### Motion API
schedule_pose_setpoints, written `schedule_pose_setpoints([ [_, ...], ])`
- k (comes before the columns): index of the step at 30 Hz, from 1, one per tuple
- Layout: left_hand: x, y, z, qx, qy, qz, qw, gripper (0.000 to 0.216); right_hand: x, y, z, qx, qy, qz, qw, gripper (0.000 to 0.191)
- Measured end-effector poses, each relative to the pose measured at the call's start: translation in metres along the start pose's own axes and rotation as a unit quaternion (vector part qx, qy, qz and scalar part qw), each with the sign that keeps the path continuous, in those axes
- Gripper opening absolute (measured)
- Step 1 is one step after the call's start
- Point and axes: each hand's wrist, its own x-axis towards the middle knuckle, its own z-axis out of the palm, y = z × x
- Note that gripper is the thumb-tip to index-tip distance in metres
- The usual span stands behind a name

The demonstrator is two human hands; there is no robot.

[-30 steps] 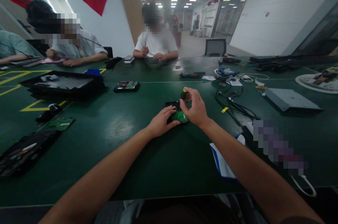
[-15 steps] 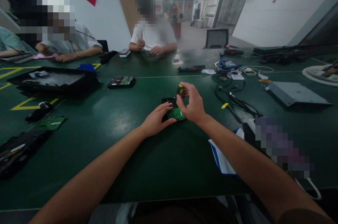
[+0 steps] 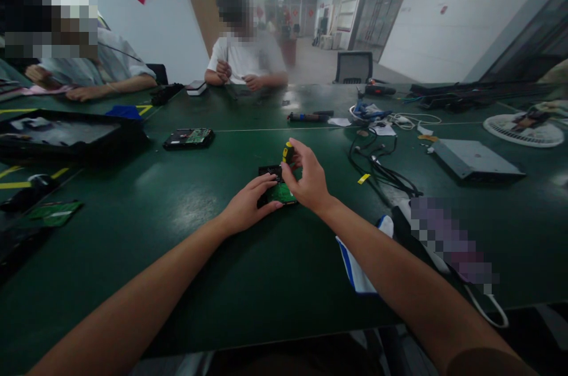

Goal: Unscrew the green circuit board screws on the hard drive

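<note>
A hard drive [image 3: 283, 192] with a green circuit board facing up lies on the green table in front of me. My left hand [image 3: 249, 203] grips it from the left, fingers over its far part and thumb along its near edge. In my right hand [image 3: 308, 180], a screwdriver [image 3: 288, 152] with a yellow and black handle is pinched upright over the drive's right half. Its tip is hidden behind my fingers.
Left: a second drive [image 3: 189, 139], a black tray [image 3: 133, 138] and a loose green board [image 3: 55, 214]. Right: black cables [image 3: 390, 178], a flat metal box [image 3: 479, 158], a blue-white packet [image 3: 361, 269] and a power strip [image 3: 426, 240]. Two people sit across the table [image 3: 213, 299].
My view has turned a little to the right, so the scene sits further left. Both hands keep their hold on the drive and the screwdriver.
</note>
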Motion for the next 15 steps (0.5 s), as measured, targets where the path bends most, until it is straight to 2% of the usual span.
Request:
schedule_pose_setpoints([
  [7, -0.0004, -0.0004, 0.0001, 0.000, 0.006, 0.008, 1.000, 0.059, 0.0030, 0.0001, -0.0023, -0.009, 0.003, -0.007, 1.000, 0.058],
  [15, 0.0007, -0.0024, 0.0005, -0.011, 0.011, 0.006, 1.000, 0.058, 0.0096, -0.0005, -0.0070, 0.008, 0.012, -0.016, 1.000, 0.044],
])
